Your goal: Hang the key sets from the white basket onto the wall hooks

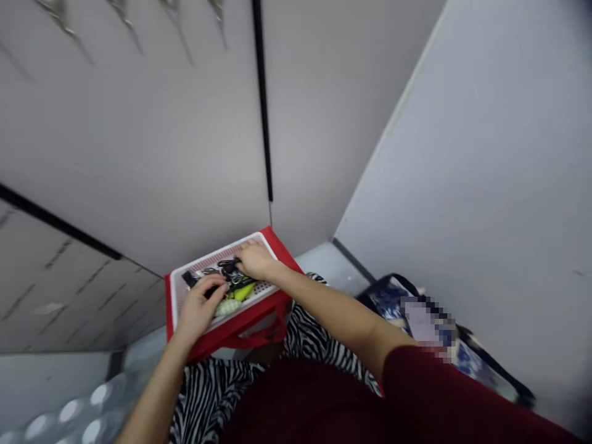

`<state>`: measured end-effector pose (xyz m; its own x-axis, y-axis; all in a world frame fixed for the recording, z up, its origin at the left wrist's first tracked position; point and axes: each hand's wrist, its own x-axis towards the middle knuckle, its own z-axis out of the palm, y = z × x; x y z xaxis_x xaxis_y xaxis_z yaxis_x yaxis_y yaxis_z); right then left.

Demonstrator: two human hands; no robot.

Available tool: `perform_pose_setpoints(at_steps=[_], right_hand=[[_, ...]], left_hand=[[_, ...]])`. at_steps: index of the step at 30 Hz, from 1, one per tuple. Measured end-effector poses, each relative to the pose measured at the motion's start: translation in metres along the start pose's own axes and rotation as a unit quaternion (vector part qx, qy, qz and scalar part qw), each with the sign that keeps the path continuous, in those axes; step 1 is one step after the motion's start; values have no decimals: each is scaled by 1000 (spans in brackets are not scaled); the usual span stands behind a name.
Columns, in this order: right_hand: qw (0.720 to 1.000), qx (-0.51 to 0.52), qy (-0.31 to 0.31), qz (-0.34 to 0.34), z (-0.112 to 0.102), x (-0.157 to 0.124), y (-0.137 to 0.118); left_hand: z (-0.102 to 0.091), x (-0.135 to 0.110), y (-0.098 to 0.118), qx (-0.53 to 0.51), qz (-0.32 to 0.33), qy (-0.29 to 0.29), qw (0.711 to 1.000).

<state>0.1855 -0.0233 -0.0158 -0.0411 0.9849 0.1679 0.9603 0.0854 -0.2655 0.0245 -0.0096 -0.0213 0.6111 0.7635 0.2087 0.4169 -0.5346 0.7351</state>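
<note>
A white perforated tray (179,295) lies on a red stool (234,327) in front of me, against grey cabinet doors. Inside it are small black clips (227,267), a yellow-green piece (243,291) and a pale green piece (227,306). My left hand (198,305) rests over the tray's near left part, its fingers curled on a dark object I cannot make out. My right hand (254,259) reaches to the tray's far side, fingers bent down onto the black clips.
Grey cabinet doors (139,154) stand close behind the stool, a grey wall (485,185) to the right. A blue patterned bag (407,308) sits on the floor at my right. Zebra-striped fabric (222,382) covers my lap. Clear bottle tops (69,413) show at lower left.
</note>
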Motion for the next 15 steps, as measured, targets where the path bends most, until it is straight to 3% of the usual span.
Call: perform_pose_setpoints(at_steps=[2,5,8,12,15], right_hand=[[999,37,30,-4,-1,1,4],[982,135,129,-14,-11,-1,3],[954,222,198,-27,-30,-5,-8],[929,292,219,-61,-52,-11,-28],[925,302,220,-65,-58,-11,-31]], left_hand=[[1,1,0,6,-6,-5,1000],[2,5,4,21,-24,1,999],[6,14,16,45,-34,74,996],[14,29,34,36,10,182,983],[20,35,43,-12,4,215,977]])
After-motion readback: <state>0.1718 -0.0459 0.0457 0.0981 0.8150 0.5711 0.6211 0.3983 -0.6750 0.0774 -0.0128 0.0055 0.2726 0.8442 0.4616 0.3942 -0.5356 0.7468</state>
